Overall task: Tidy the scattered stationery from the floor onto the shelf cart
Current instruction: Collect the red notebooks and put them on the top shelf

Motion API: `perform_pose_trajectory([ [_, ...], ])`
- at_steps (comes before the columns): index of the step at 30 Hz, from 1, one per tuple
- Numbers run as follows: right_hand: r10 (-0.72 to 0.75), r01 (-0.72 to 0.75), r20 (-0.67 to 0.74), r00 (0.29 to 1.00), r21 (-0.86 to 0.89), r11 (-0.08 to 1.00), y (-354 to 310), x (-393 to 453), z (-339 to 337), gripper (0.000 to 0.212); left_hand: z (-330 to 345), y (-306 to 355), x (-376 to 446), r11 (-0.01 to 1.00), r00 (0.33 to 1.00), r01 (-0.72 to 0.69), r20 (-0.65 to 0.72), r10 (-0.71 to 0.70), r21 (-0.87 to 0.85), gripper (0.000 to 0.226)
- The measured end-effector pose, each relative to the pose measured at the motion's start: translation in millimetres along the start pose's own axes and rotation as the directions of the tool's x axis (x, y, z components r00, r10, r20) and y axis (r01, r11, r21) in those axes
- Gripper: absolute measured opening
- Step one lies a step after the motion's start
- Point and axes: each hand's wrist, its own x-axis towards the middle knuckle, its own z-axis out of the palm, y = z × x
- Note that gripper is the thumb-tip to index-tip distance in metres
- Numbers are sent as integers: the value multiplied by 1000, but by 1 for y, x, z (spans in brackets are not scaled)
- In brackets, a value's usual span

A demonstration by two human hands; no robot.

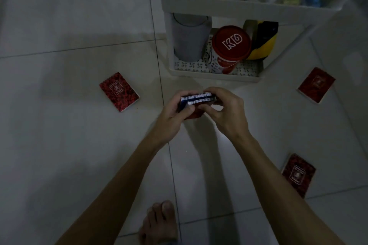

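While gripped, 2 blue-spined notebooks [198, 98], stacked

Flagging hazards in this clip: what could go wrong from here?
1. The stacked notebooks, held edge-on between the left hand and the right hand, might slip apart.
2. The red notebook by the right arm could get stepped on.
3. The lower tray looks crowded.
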Motion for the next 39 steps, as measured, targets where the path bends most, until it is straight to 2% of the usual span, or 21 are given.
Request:
perform_pose_trajectory([
  [2,-14,14,-13,1000,-16,1000,3,-4,4,41,4,-12,-2,994,1000,0,26,-3,106,41],
  [5,-21,21,-7,1000,-3,1000,6,-11,11,37,5,-29,-5,978,999,10,29,-17,209,32],
  [9,88,-132,204,975,212,968,5,-21,19,28,4,-33,-4,912,998,-27,63,1,409,31],
  [13,103,-151,252,962,178,972,5,-9,23,25,-11,-31,4,854,997,-41,73,4,519,41],
  [15,87,-139,285,955,165,976,2,3,26,24,-29,-28,4,866,999,-8,38,-12,500,47],
  [17,64,-131,318,946,195,972,-3,18,32,25,-52,-25,0,865,996,21,-91,28,502,56],
  [20,51,-140,346,937,237,961,-10,42,49,27,-95,-26,-4,839,910,131,-400,110,528,48],
  [22,78,-177,359,930,252,951,-16,55,63,27,-124,-36,0,813,826,278,-559,69,512,40],
  [23,96,-202,367,925,262,944,-19,60,70,29,-136,-42,2,809,779,353,-627,23,469,49],
  [26,121,-236,379,918,273,933,-26,69,87,31,-159,-48,12,758,637,554,-761,-122,343,103],
  [28,124,-245,392,912,274,930,-28,72,91,31,-163,-44,19,670,603,661,-770,-207,337,119],
  [30,133,-263,409,903,281,923,-27,72,91,31,-165,-40,25,623,600,700,-761,-248,349,112],
  [32,154,-288,408,900,290,913,-26,72,89,32,-167,-38,28,645,612,684,-750,-252,341,101],
  [35,154,-286,401,903,294,912,-25,72,83,33,-170,-42,27,701,624,630,-756,-200,335,105],
  [37,130,-266,411,902,293,918,-26,71,78,30,-169,-45,23,839,703,465,-693,-156,283,99],
  [39,108,-257,423,899,312,915,-27,70,74,27,-163,-46,16,941,796,294,-588,-143,169,83],
])
